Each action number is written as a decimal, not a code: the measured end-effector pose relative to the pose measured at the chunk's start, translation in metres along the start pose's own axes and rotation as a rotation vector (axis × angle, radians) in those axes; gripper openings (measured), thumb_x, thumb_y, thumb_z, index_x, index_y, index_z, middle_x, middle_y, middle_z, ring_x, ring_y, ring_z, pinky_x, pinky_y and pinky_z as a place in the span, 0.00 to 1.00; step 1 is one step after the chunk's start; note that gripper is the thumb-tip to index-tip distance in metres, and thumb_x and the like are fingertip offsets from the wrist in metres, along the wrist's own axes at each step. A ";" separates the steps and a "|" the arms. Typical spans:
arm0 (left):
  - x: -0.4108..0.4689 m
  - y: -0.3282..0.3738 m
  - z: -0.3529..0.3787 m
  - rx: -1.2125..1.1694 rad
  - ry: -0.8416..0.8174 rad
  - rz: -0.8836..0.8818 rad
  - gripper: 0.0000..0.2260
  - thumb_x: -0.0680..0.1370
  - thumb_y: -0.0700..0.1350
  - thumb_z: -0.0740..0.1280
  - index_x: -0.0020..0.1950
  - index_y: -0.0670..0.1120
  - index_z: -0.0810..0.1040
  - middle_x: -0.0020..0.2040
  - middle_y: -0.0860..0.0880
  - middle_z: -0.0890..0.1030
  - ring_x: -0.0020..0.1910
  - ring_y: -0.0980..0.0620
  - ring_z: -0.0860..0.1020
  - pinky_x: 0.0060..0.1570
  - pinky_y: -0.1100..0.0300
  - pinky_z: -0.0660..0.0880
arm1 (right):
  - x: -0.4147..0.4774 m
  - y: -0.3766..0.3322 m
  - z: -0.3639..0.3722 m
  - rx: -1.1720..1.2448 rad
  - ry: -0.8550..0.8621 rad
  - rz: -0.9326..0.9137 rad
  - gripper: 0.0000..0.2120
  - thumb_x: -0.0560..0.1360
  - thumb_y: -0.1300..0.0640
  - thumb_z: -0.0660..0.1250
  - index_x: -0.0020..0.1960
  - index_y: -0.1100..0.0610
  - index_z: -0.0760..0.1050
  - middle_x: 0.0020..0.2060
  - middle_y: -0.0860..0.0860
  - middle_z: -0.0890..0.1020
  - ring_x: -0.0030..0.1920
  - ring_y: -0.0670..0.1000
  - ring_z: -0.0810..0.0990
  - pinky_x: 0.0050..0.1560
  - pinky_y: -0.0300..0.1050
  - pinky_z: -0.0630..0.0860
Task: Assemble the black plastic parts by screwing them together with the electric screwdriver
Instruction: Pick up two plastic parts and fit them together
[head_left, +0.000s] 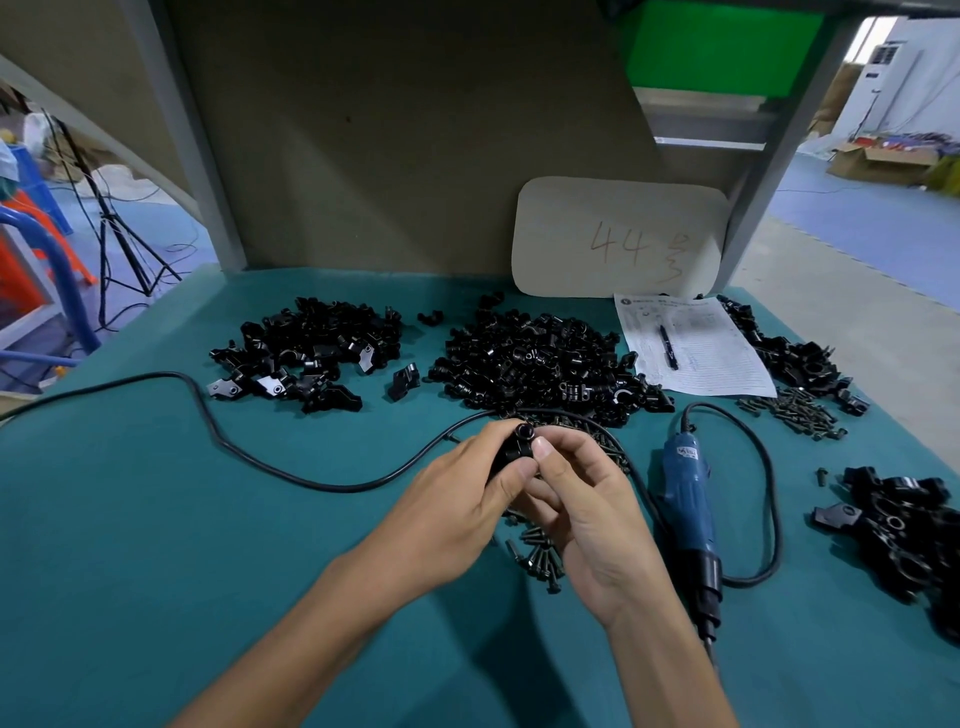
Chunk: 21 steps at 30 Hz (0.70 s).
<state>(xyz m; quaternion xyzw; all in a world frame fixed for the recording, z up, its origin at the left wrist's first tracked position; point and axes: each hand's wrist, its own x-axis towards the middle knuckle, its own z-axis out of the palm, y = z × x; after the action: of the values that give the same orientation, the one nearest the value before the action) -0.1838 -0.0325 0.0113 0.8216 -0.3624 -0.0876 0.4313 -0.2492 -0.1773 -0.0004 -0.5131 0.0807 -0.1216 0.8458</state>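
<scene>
Black plastic parts (514, 452) sit pinched together between left hand (467, 499) and right hand (582, 499), fingers curled tight; misaligned holes could cross-thread once the blue electric screwdriver (688, 499) bites.

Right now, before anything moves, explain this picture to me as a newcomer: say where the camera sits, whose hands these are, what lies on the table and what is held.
There is no machine here. A person works with bare hands, and the single picture comes from a camera worn on the head, looking forward and down. The left hand and the right hand together grip one small black plastic part above the green table. Behind them lie heaps of black parts: a left heap, a middle heap and a right heap. Loose screws lie on the table near the wrists. The blue electric screwdriver lies untouched beside the right hand, and its cable loops across the table. A printed sheet with a pen on it lies at the back right.
</scene>
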 end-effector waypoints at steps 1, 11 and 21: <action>0.000 -0.001 0.000 -0.001 0.000 0.002 0.16 0.83 0.64 0.54 0.69 0.64 0.66 0.57 0.59 0.79 0.56 0.57 0.78 0.55 0.49 0.77 | 0.000 0.000 0.000 0.003 -0.002 -0.001 0.06 0.74 0.52 0.75 0.50 0.51 0.84 0.44 0.52 0.86 0.44 0.50 0.87 0.49 0.43 0.82; 0.000 -0.004 0.001 -0.020 -0.006 0.033 0.15 0.83 0.64 0.53 0.68 0.65 0.66 0.56 0.61 0.80 0.56 0.61 0.78 0.54 0.53 0.77 | 0.000 -0.001 0.002 0.021 0.013 0.020 0.07 0.71 0.52 0.77 0.47 0.51 0.85 0.38 0.49 0.83 0.37 0.46 0.84 0.46 0.42 0.82; 0.006 -0.023 0.005 0.031 0.025 -0.047 0.23 0.80 0.69 0.49 0.71 0.62 0.62 0.44 0.56 0.77 0.42 0.60 0.76 0.40 0.60 0.68 | 0.003 0.006 -0.012 -0.432 0.209 -0.105 0.01 0.77 0.50 0.74 0.46 0.44 0.83 0.44 0.46 0.85 0.44 0.44 0.84 0.42 0.40 0.80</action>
<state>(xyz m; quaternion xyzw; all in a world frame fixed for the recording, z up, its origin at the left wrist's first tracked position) -0.1696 -0.0315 -0.0081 0.8374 -0.3390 -0.0817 0.4210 -0.2483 -0.1858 -0.0116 -0.6703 0.1652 -0.1977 0.6959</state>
